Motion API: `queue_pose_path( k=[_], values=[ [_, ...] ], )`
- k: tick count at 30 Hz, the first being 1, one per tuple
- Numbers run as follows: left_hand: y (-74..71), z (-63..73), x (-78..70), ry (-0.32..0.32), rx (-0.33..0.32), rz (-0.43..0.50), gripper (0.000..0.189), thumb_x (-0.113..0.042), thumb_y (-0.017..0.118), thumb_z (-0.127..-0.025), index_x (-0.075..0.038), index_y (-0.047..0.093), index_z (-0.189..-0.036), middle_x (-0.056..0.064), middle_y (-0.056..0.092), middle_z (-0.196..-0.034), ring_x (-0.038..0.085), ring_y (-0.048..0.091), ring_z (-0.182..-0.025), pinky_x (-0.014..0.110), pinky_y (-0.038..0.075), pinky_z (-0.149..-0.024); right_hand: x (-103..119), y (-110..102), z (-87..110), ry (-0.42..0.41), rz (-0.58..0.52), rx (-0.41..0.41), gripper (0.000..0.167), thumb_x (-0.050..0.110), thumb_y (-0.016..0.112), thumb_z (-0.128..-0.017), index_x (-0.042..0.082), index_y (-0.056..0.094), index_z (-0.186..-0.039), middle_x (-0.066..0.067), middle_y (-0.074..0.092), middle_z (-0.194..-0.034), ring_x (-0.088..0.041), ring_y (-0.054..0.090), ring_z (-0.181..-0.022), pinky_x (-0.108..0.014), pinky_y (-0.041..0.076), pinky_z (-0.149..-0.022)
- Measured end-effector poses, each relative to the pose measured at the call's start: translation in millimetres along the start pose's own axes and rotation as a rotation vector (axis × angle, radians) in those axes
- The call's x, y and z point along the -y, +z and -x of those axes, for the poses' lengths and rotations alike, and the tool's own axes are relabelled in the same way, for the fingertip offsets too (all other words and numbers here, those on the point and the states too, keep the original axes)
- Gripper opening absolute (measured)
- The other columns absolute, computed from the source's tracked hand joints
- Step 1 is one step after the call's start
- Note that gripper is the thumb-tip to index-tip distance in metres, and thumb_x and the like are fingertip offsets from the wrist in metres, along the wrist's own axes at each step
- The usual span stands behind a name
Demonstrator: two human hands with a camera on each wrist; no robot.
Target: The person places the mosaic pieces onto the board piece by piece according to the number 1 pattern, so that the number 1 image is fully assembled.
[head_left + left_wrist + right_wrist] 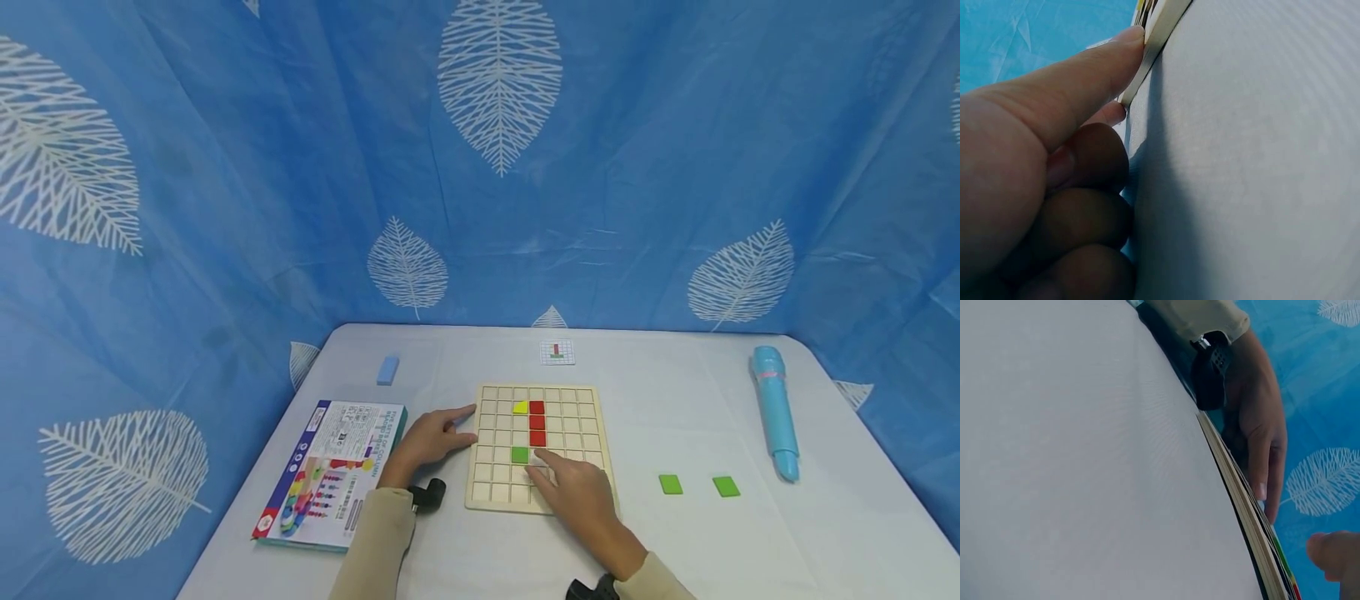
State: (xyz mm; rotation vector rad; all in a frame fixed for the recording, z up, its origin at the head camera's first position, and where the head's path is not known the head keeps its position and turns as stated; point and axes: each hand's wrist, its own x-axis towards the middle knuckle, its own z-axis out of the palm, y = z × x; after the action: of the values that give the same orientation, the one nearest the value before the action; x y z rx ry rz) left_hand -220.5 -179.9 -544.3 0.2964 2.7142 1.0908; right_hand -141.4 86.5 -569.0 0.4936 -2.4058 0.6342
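A square wooden grid board (491, 493) lies flat in the middle of the table. My left hand (431, 437) touches its left edge with thumb and forefinger, set apart; in the left wrist view the other fingers are curled under. My right hand (581, 496) is over the lower middle of the board, forefinger and thumb stretched toward the cell beside a green tile (520, 455). I see nothing between those fingertips. A column of red tiles (537, 422) fills cells above them, with a yellow piece (521, 407) left of the top one.
Two loose green tiles (671, 484) lie right of the board, and a light-blue microphone-shaped object (777, 417) farther right. Behind the board is a small pattern card (557, 352). A printed box (322, 479) and a blue block (387, 370) are on the left.
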Motion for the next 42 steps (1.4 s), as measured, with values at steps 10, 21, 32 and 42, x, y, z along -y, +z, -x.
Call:
queue_pose_path(
  k=[10,21,32,42],
  values=[
    [-0.1,-2.9,-0.8,0.006,-0.005,0.011,0.061,-0.041,0.077,-0.091,-0.027,0.058,-0.147,-0.002,0.049,-0.066,0.014,0.042,-0.057,0.028,0.034,-0.053,-27,-31,23.1,0.031,0.033,-0.105,0.031,0.027,0.093,-0.072,0.011,0.081,-0.096,0.012,0.048,-0.044,0.004,0.028,-0.048,-0.022,0.037,-0.044],
    [1.0,-1.4,1.2,-0.004,0.0,0.006,0.061,-0.042,0.077,-0.091,-0.028,0.058,-0.147,-0.002,0.048,-0.066,0.014,0.041,-0.058,0.028,0.034,-0.054,-58,-59,44.1,0.204,0.062,-0.099,0.031,0.025,0.092,-0.073,0.009,0.081,-0.097,0.021,0.023,-0.051,0.003,0.017,-0.047,-0.022,0.022,-0.042],
    [-3.6,0.4,-4.7,-0.001,0.001,0.015,0.061,-0.039,0.077,-0.092,-0.026,0.058,-0.148,-0.001,0.049,-0.066,0.015,0.042,-0.058,0.029,0.034,-0.054,-85,-88,57.8,0.349,0.105,-0.014,0.039,0.024,0.09,-0.077,0.002,0.078,-0.107,0.015,0.027,-0.046,-0.004,0.022,-0.043,-0.025,0.024,-0.041],
    [-1.3,2.7,-4.2,-0.011,-0.002,0.021,0.061,-0.04,0.077,-0.091,-0.026,0.058,-0.147,-0.001,0.048,-0.066,0.015,0.041,-0.058,0.029,0.034,-0.054,-99,-98,65.7,0.425,0.147,0.056,0.048,0.027,0.089,-0.079,0.0,0.075,-0.115,0.009,0.032,-0.048,-0.009,0.027,-0.045,-0.027,0.024,-0.043]
  ],
)
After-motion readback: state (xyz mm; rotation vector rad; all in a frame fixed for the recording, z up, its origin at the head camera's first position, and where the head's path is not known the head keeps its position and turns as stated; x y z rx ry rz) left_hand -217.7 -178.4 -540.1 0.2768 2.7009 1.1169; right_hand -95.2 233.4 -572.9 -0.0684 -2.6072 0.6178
